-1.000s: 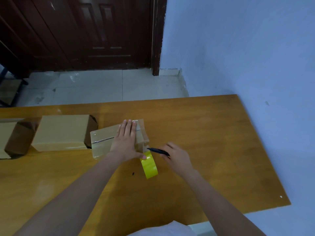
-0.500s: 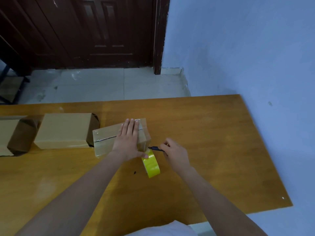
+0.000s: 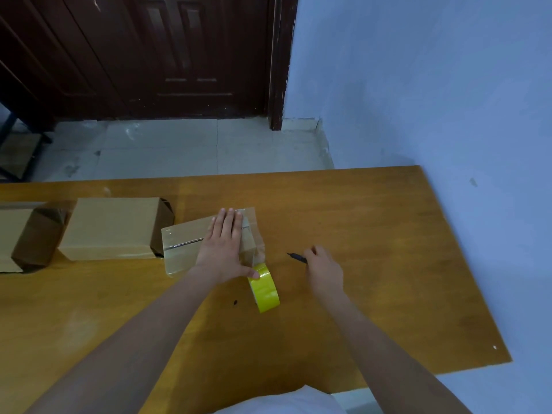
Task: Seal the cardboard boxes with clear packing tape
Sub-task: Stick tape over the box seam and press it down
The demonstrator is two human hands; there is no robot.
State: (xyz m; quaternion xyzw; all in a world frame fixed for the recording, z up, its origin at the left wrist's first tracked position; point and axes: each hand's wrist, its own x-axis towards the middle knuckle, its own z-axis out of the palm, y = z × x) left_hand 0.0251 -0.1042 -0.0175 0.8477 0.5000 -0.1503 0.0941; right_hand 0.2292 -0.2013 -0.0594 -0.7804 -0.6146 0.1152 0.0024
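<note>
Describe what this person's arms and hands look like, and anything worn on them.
Both forearms are bare: no sleeves, gloves, watch or rings show on the left hand or right hand. A bit of white garment shows at the bottom edge.

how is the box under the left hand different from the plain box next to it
The taped box has glossy clear tape over it and the left hand pressing on it; the plain box looks matte and untouched. The taped box sits skewed; the plain box lies squarer to the table edge. Both are brown cardboard.
</note>
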